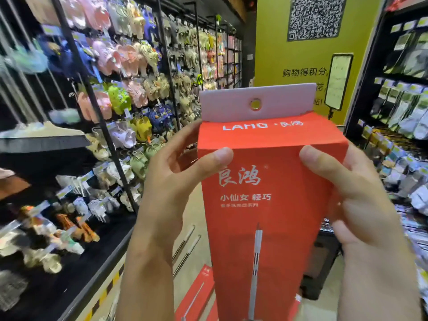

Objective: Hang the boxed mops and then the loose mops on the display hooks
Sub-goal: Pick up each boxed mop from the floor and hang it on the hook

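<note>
You hold the red boxed mop [266,193] upright at centre frame, your left hand [176,177] and right hand [354,188] each gripping an upper corner, thumbs in front. Keep the hang tab [257,103] at 12 o'clock level and thread its hole squarely. No free hook is discernible; the box bottom is cut off.

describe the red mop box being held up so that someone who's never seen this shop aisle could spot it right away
In the aisle between the slipper racks and the yellow wall, the red box fills the centre foreground, gripped near its top by the left hand and right hand. Unlike the second red box on the floor, its pale hang tab stands upright.
</note>
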